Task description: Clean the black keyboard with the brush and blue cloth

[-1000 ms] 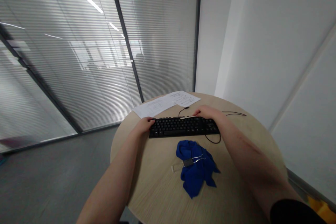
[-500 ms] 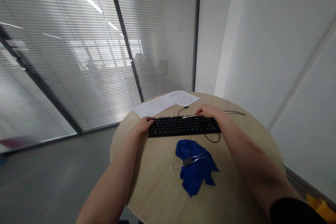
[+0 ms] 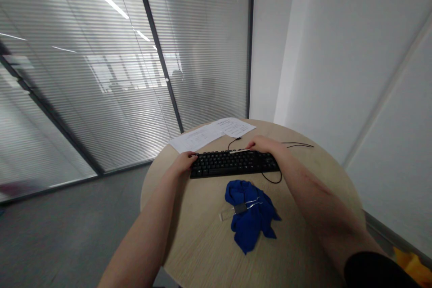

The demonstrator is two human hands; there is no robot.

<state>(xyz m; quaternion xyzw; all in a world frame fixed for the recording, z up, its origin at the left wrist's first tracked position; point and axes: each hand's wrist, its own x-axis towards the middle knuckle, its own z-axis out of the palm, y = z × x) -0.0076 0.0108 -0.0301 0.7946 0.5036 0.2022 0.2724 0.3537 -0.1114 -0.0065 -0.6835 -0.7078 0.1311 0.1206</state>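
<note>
The keyboard (image 3: pixel 226 165) sits towards the tabletop's (image 3: pixel 199 234) far edge. Our left hand (image 3: pixel 185 161) grasps its end, probably steadying it; our right hand (image 3: pixel 262 144) pinches a stick (image 3: pixel 238 151).

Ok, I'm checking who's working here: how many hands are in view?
2: left hand at the left end of the computer keyboard, right hand holding a thin pale stick along its back edge.

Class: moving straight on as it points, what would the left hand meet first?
The black keyboard, probably: the left hand seems to touch its left end, though contact is hard to judge.
</note>
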